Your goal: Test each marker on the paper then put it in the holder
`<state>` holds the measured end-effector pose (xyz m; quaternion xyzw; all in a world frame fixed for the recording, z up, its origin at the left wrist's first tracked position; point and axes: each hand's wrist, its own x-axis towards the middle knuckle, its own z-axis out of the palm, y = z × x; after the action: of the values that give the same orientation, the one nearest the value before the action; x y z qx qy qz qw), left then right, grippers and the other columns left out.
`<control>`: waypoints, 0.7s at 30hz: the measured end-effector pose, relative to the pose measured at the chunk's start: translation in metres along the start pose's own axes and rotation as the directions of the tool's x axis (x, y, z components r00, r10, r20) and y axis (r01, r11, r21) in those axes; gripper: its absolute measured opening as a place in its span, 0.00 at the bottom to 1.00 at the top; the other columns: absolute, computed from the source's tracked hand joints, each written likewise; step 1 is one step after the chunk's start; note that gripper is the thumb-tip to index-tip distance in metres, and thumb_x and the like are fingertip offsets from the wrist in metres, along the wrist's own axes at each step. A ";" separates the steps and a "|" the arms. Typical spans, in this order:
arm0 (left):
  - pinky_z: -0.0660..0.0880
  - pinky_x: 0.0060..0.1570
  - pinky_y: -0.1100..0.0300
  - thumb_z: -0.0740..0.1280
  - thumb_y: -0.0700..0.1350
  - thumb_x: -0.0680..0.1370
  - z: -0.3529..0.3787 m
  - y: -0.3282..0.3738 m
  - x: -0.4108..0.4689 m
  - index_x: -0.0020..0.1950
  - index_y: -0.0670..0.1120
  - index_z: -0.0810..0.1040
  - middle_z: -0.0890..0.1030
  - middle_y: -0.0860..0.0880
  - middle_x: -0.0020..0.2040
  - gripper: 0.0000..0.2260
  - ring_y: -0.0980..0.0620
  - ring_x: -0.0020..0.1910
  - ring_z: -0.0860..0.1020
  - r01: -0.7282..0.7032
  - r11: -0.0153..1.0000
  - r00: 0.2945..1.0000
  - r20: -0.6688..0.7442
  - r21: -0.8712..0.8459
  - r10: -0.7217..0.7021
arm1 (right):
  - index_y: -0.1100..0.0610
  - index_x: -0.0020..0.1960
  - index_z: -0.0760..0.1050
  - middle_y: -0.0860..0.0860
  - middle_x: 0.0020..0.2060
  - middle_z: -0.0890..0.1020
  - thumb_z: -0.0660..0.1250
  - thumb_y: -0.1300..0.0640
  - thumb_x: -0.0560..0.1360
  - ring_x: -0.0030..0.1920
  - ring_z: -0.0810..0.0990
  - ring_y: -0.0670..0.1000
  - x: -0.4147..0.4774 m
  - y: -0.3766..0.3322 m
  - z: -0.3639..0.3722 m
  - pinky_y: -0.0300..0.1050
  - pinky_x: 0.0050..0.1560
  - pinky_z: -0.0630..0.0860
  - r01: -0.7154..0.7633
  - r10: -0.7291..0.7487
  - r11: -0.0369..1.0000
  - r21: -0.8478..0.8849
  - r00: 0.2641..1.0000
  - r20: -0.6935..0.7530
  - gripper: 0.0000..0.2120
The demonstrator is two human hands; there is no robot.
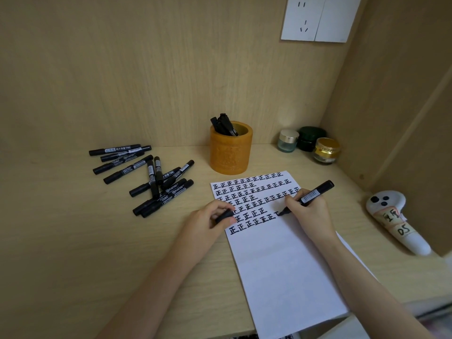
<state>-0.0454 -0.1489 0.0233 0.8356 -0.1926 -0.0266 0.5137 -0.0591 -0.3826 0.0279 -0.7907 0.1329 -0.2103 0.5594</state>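
Near the middle of the paper (281,265), my right grip (310,211) is closed round an uncapped black marker (315,190), whose tip touches the sheet at the end of a row of written characters. My left grip (210,221) pinches the black cap (223,216) at the paper's left edge. Just beyond the paper's far edge the orange holder (231,152) carries a few standing markers (223,124). Loose markers (151,177) lie scattered to the left on the surface (97,241).

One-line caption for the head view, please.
Right hand tests an uncapped marker on the paper, left hand holds the cap; holder behind, loose markers at left.
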 end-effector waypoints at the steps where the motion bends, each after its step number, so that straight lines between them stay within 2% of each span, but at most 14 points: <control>1: 0.72 0.45 0.75 0.70 0.48 0.74 0.000 0.000 0.000 0.52 0.58 0.77 0.81 0.59 0.49 0.09 0.68 0.47 0.77 0.000 1.000 1.000 0.001 -0.001 0.000 | 0.58 0.30 0.67 0.48 0.23 0.67 0.68 0.64 0.73 0.23 0.65 0.42 0.000 0.000 0.000 0.32 0.25 0.61 0.000 0.000 1.000 0.003 1.000 -0.002 0.16; 5: 0.73 0.47 0.72 0.70 0.48 0.74 0.001 -0.001 0.000 0.52 0.58 0.77 0.81 0.59 0.49 0.09 0.66 0.47 0.77 0.003 1.000 1.000 -0.003 -0.009 -0.003 | 0.58 0.29 0.67 0.48 0.24 0.68 0.68 0.63 0.74 0.23 0.65 0.42 0.000 0.000 0.000 0.32 0.25 0.61 0.004 -0.003 1.000 0.021 1.000 -0.023 0.17; 10: 0.75 0.49 0.68 0.70 0.48 0.74 0.001 -0.001 0.001 0.52 0.57 0.77 0.81 0.59 0.49 0.09 0.66 0.48 0.78 0.006 1.000 1.000 -0.002 -0.002 -0.006 | 0.63 0.34 0.69 0.51 0.25 0.67 0.68 0.62 0.75 0.24 0.64 0.43 0.000 -0.001 0.001 0.33 0.25 0.60 0.012 -0.012 1.000 -0.012 1.000 -0.008 0.13; 14: 0.74 0.48 0.70 0.70 0.48 0.74 0.000 -0.001 0.000 0.52 0.57 0.78 0.81 0.59 0.49 0.09 0.66 0.47 0.78 0.008 1.000 1.000 -0.003 -0.003 -0.008 | 0.61 0.32 0.68 0.51 0.25 0.69 0.68 0.62 0.74 0.24 0.65 0.43 -0.001 0.000 0.001 0.32 0.25 0.61 0.011 -0.011 1.000 0.005 1.000 -0.022 0.15; 21: 0.72 0.45 0.73 0.70 0.48 0.74 0.000 0.000 0.000 0.53 0.56 0.78 0.81 0.59 0.49 0.09 0.66 0.47 0.78 0.007 1.000 1.000 -0.001 -0.001 -0.007 | 0.65 0.34 0.74 0.49 0.26 0.73 0.70 0.59 0.74 0.27 0.69 0.44 -0.001 0.000 0.001 0.32 0.27 0.64 0.008 -0.009 1.000 0.027 1.000 0.029 0.14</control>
<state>-0.0451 -0.1492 0.0229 0.8361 -0.1897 -0.0281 0.5140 -0.0596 -0.3813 0.0270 -0.7866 0.1187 -0.2029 0.5710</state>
